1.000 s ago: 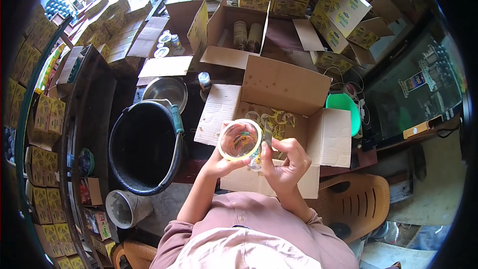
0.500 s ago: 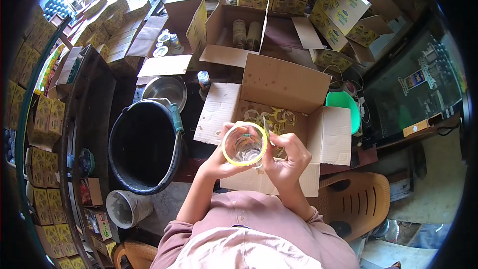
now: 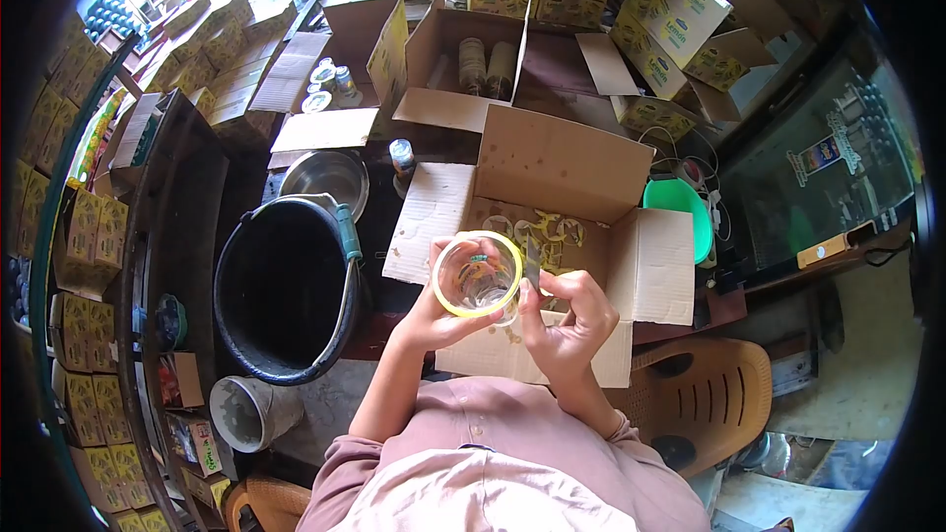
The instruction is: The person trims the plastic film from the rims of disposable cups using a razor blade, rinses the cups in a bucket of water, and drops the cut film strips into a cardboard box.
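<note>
My left hand (image 3: 426,323) is steadying a cup (image 3: 478,288), my right hand (image 3: 570,327) pinching a blade (image 3: 532,258); beyond, a carton (image 3: 557,163) is containing scraps (image 3: 566,230).

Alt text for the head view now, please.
The left hand holds a clear, yellow-rimmed cup, the right hand a thin flat tool beside it, above an open cardboard box with yellow scraps inside. A black bucket stands at left, a green container at right.
</note>
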### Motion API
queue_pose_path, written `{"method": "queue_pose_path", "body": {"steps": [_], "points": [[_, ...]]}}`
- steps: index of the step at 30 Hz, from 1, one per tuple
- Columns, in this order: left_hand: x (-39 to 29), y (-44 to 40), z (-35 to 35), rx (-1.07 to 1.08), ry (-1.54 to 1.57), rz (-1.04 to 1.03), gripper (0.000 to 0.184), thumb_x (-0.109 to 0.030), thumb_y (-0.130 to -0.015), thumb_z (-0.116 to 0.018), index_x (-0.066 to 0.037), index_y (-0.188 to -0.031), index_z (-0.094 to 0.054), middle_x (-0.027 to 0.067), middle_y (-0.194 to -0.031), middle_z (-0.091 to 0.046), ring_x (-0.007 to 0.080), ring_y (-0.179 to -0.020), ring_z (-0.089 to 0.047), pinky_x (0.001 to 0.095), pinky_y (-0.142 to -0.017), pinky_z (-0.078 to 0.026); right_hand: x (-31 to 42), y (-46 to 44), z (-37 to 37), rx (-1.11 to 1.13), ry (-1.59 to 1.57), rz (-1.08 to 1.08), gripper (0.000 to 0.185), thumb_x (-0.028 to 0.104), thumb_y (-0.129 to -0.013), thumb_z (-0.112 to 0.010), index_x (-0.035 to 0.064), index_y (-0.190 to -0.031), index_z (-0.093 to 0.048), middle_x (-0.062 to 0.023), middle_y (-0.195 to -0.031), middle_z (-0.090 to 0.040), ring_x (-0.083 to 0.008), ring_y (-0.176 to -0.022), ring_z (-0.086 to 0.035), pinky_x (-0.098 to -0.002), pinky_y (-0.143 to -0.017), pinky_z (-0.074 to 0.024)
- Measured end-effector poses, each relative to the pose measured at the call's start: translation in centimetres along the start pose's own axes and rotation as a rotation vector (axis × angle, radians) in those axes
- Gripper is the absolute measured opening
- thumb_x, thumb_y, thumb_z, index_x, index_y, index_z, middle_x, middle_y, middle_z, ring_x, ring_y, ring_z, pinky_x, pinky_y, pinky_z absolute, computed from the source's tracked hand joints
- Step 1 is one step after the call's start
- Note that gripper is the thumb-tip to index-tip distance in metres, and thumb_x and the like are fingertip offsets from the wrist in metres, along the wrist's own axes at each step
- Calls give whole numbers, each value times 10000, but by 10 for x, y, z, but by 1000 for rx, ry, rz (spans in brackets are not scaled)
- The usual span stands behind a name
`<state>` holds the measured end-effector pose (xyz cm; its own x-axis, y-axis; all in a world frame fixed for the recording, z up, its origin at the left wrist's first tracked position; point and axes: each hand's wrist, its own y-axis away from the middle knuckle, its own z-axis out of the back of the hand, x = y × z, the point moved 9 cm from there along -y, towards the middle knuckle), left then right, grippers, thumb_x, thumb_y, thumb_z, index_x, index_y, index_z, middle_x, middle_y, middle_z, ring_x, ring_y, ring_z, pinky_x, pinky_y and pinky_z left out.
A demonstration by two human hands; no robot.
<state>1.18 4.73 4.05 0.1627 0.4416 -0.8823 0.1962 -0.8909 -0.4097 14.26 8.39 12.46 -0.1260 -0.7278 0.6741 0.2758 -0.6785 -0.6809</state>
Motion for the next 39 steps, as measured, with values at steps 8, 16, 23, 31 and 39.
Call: {"method": "queue_pose_path", "body": {"steps": [8, 16, 23, 31, 39], "points": [[1, 0, 2, -19, -46, -61, 736, -28, -659, -739, -87, -1220, -267, 96, -1131, -334, 189, -1087, -405, 311, -867, -408, 5, 4, -1, -25, 28, 11, 172, -39, -629, -677, 8, -782, -617, -92, -643, -586, -159, -561, -596, -241, -514, -467], [-4, 0, -1, 11, -279, -153, 797, -47, -637, -754, -84, -1269, -269, 109, -1125, -311, 219, -1096, -384, 314, -838, -465, 7, 4, -3, -65, 103, 92, 171, -28, -623, -691, 12, -771, -613, -93, -665, -605, -173, -554, -596, -245, -513, -469], [-18, -5, -7, 112, -410, -194, 819, -49, -629, -752, -120, -1271, -249, 111, -1124, -330, 245, -1092, -390, 350, -857, -446, -1, -4, -6, -19, 50, 56, 189, -60, -602, -672, 10, -763, -605, -78, -650, -578, -153, -552, -560, -230, -479, -417], [-2, -6, -5, 104, -122, -22, 769, -30, -643, -726, -82, -1264, -274, 120, -1152, -370, 240, -1111, -407, 367, -916, -393, -14, -8, -6, -20, -11, 8, 182, -77, -600, -662, 1, -750, -594, -56, -653, -558, -119, -562, -528, -209, -445, -362], [4, -7, 2, -53, 172, 72, 684, -75, -706, -623, 5, -1293, -283, 124, -1268, -338, 224, -1185, -374, 371, -1004, -294, -15, -3, -4, -62, 1, 0, 153, -44, -631, -681, 7, -742, -589, -45, -641, -545, -95, -548, -511, -198, -427, -338]]}}
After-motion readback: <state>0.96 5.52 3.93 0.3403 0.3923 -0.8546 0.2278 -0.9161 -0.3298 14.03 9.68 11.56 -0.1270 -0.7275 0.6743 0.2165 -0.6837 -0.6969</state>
